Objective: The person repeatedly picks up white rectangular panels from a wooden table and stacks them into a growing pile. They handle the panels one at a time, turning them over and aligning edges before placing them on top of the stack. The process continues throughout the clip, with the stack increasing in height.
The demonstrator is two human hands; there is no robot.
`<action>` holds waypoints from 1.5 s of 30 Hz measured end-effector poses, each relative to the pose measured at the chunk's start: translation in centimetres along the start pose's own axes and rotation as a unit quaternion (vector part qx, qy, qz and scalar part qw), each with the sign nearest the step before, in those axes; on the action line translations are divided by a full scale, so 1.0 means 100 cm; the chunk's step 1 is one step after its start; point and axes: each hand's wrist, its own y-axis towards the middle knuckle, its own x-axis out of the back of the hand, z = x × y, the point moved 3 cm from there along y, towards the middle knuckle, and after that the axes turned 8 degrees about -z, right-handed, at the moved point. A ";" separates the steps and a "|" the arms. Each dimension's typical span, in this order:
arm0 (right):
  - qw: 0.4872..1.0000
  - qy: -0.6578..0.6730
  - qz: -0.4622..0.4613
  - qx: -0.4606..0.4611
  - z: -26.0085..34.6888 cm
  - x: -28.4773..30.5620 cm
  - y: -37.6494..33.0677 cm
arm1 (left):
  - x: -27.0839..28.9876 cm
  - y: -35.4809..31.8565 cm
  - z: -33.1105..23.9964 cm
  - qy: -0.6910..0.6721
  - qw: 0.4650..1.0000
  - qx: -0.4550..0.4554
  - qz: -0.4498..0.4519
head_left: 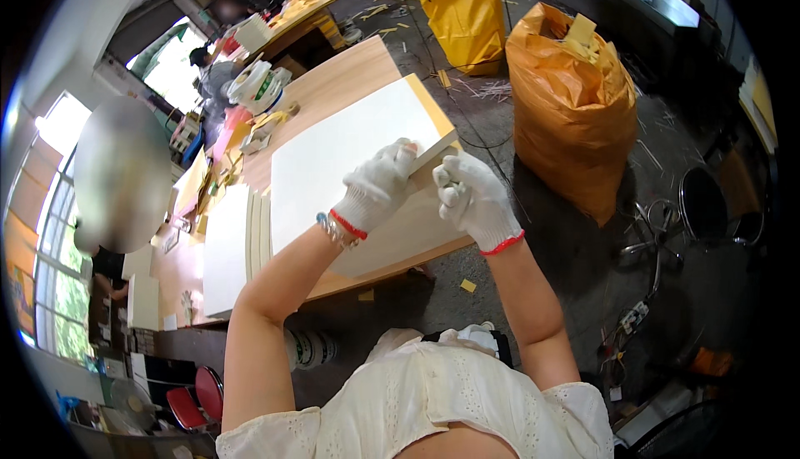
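A large white board point(350, 138) lies on the wooden worktable, with a yellow strip point(427, 102) along its right edge. My left hand point(377, 182), in a white knit glove with a red cuff, rests at the board's near edge by the right corner, its fingers curled over that edge. Just right of the same corner is my right hand point(477, 201), gloved alike, with its fingers bent together in a pinch. Whatever sits between those fingers is too small or hidden to make out.
More white boards point(227, 251) stand stacked at left on the table point(337, 80). A white bucket point(254, 88) is at the far left. An orange sack point(571, 109) of scraps and a yellow bag point(461, 13) stand on the floor. A swivel chair point(698, 202) is at right. Other people work at left.
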 end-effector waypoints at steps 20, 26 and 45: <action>0.401 -0.795 0.186 0.415 -0.253 -0.146 0.047 | 0.261 -0.127 0.240 -0.363 0.718 0.159 -0.573; 0.385 -0.803 0.168 0.423 -0.260 -0.159 0.043 | 0.281 -0.130 0.333 -0.443 0.669 0.232 -0.550; 0.844 -0.374 0.143 0.357 -0.421 -0.238 0.158 | 0.302 -0.200 0.233 -0.035 0.780 0.068 -0.621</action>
